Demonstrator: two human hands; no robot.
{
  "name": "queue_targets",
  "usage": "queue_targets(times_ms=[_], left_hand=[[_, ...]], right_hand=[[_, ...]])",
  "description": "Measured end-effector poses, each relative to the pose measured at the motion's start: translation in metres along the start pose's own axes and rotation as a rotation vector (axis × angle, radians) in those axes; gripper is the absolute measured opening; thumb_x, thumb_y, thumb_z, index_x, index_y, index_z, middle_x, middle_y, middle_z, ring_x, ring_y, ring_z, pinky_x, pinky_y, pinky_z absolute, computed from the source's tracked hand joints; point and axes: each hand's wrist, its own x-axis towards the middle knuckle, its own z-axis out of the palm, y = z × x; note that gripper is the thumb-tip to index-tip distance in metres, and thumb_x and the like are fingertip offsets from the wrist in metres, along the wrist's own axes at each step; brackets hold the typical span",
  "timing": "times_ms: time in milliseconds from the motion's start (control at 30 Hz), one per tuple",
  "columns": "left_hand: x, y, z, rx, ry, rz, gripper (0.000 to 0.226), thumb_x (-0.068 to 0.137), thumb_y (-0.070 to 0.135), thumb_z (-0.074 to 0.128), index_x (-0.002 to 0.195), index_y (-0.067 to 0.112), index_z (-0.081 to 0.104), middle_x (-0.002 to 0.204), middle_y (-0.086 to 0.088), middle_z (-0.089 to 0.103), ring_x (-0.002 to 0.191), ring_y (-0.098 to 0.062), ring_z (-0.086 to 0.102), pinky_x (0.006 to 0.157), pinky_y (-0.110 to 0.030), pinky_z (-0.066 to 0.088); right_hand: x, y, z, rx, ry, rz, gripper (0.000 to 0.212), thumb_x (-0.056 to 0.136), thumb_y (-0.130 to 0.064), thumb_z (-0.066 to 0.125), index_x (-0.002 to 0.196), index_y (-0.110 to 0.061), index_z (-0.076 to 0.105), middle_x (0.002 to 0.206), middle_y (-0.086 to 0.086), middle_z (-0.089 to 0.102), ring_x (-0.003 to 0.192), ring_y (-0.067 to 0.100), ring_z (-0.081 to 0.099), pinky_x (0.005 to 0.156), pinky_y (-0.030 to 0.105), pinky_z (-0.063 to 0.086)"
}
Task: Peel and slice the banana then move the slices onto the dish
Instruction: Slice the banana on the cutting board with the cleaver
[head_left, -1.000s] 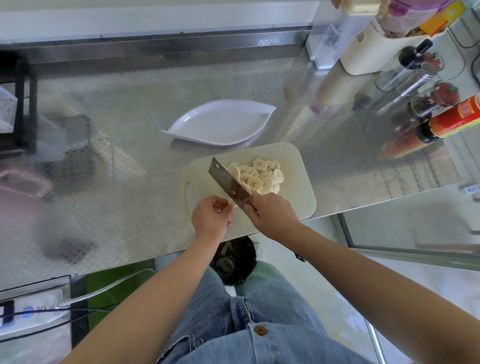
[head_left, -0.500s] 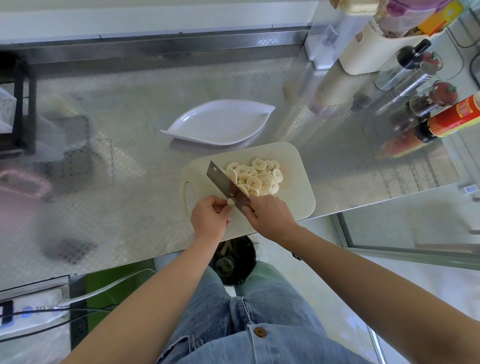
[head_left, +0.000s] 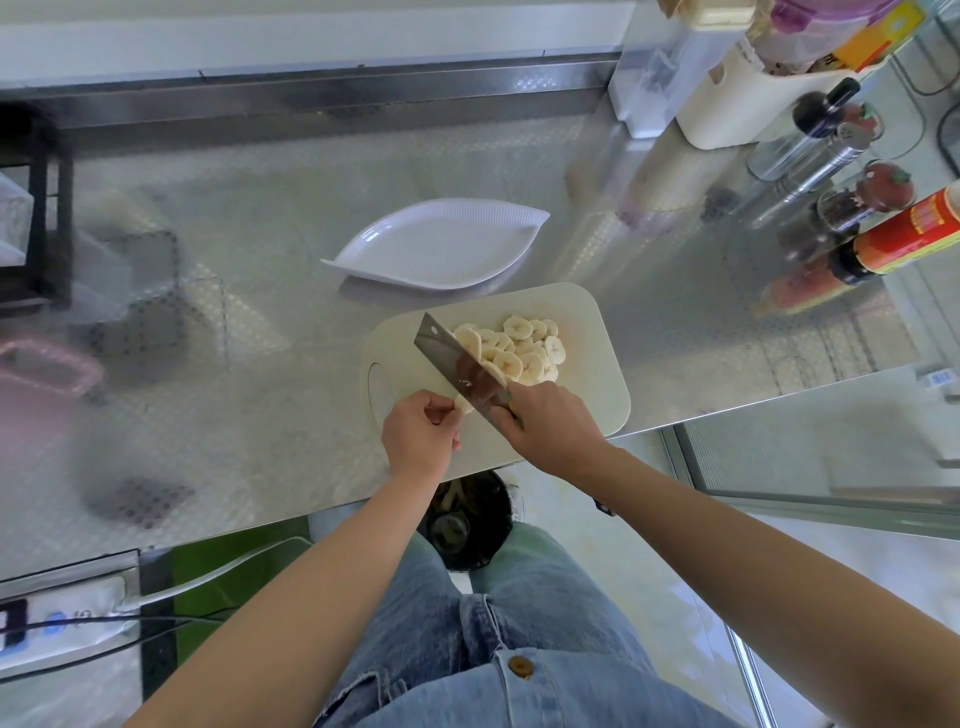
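**Position.** The pale, rounded plastic cutting board (head_left: 587, 332) sits at the near edge of the patterned steel counter (head_left: 234, 312), right of centre. The white leaf-shaped ribbed dish (head_left: 441, 244) lies just behind the board's far edge with nothing on it. I cannot tell whether the two touch.

**Grips.** Your left grip (head_left: 418, 441) pinches a short, pale, peeled banana stub (head_left: 463, 404) at the board's near-left part, fingertips curled onto it. Your right grip (head_left: 550, 431) is wrapped round the handle of the broad steel cleaver (head_left: 452, 358). The blade stands edge-down against the stub, and the heap of cut banana slices (head_left: 519, 353) leans on its right face.

**Handling (judged).**
- Stub: it looks soft, light, moist and likely slippery. There is little to hold, and your fingertips are close to the blade. Hold the end away from the steel with tucked tips and press lightly, or it will mash.
- Slices: they look light, sticky and easily bruised, and are apt to cling to the steel and to each other. Lifting them on the flat of the blade should suit better than pinching them singly.

**Not resolved.**
- The cleaver handle is fully hidden in your right grip.
- The stub's length under your left fingers cannot be seen.
- I cannot tell whether the edge is through the stub or only resting on it.
- The slice count is unclear because the pile overlaps.
- The contents of the dark round container (head_left: 467, 525) below the counter's near edge are indistinct.
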Motion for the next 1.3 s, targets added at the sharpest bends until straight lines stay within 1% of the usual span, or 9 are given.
queue_targets(times_ms=[133,300,467,633,733,833,1000,1133,1300], left_hand=[[0.000,0.001,0.000,-0.012,0.001,-0.006,0.008,0.084,0.008,0.070,0.077,0.012,0.066,0.060,-0.005,0.067,0.047,-0.018,0.062,0.063,-0.037,0.059],[-0.001,0.003,0.000,-0.039,-0.002,-0.024,0.018,0.083,0.007,0.071,0.069,0.016,0.062,0.058,-0.004,0.065,0.047,-0.020,0.060,0.061,-0.038,0.058],[-0.001,0.001,-0.001,-0.032,0.003,-0.033,0.016,0.082,0.012,0.074,0.070,0.009,0.064,0.058,-0.006,0.066,0.048,-0.020,0.062,0.061,-0.037,0.056],[0.000,0.003,-0.001,-0.022,0.003,-0.029,0.016,0.082,0.012,0.074,0.070,0.011,0.064,0.059,-0.006,0.067,0.047,-0.018,0.061,0.062,-0.039,0.058],[0.001,0.001,-0.001,0.004,0.000,-0.009,0.020,0.081,0.009,0.073,0.066,0.017,0.063,0.057,-0.004,0.067,0.047,-0.017,0.061,0.065,-0.041,0.059],[0.001,0.002,-0.001,0.019,-0.001,-0.001,0.020,0.081,0.008,0.072,0.066,0.018,0.063,0.057,-0.004,0.067,0.047,-0.016,0.061,0.065,-0.041,0.058],[0.001,0.001,-0.001,0.017,-0.008,0.004,0.020,0.081,0.009,0.072,0.066,0.019,0.063,0.057,-0.004,0.067,0.047,-0.016,0.061,0.066,-0.041,0.058],[0.002,0.002,-0.001,0.014,-0.006,0.005,0.021,0.081,0.010,0.073,0.066,0.019,0.062,0.057,-0.005,0.067,0.046,-0.016,0.060,0.065,-0.042,0.058],[0.001,0.002,-0.001,0.016,0.003,0.002,0.021,0.081,0.011,0.073,0.064,0.017,0.062,0.056,-0.005,0.066,0.049,-0.019,0.062,0.066,-0.043,0.058]], right_hand=[[0.001,-0.001,0.001,-0.016,-0.018,-0.003,0.028,0.098,-0.035,0.041,0.082,-0.012,0.043,0.070,0.006,0.051,0.061,0.026,0.049,0.055,0.031,0.035],[0.001,-0.003,0.005,-0.014,-0.039,0.011,0.029,0.098,-0.033,0.042,0.079,-0.011,0.041,0.066,0.005,0.046,0.060,0.026,0.046,0.055,0.030,0.031],[0.004,-0.007,0.014,-0.014,-0.079,0.038,0.027,0.098,-0.033,0.042,0.081,-0.012,0.040,0.068,0.004,0.044,0.062,0.025,0.046,0.057,0.032,0.033],[0.003,-0.001,0.014,-0.011,-0.034,0.017,0.030,0.098,-0.036,0.041,0.080,-0.012,0.044,0.067,0.004,0.048,0.061,0.026,0.048,0.055,0.032,0.035],[0.001,0.002,0.008,0.016,0.003,0.013,0.031,0.098,-0.037,0.041,0.077,-0.014,0.040,0.065,0.004,0.047,0.059,0.027,0.047,0.054,0.033,0.037],[0.001,0.004,0.004,0.021,0.020,-0.014,0.030,0.097,-0.038,0.042,0.079,-0.015,0.040,0.066,0.003,0.047,0.059,0.026,0.047,0.054,0.033,0.039],[0.002,0.004,0.003,0.001,0.004,-0.029,0.031,0.097,-0.038,0.041,0.079,-0.013,0.042,0.067,0.005,0.050,0.060,0.027,0.050,0.054,0.034,0.042],[0.001,0.002,0.003,-0.004,-0.026,-0.030,0.032,0.097,-0.037,0.040,0.085,-0.009,0.050,0.071,0.007,0.055,0.063,0.027,0.053,0.058,0.036,0.047],[0.003,-0.002,0.005,-0.009,-0.049,-0.022,0.029,0.098,-0.034,0.041,0.079,-0.012,0.043,0.068,0.005,0.049,0.061,0.025,0.048,0.055,0.033,0.039]])
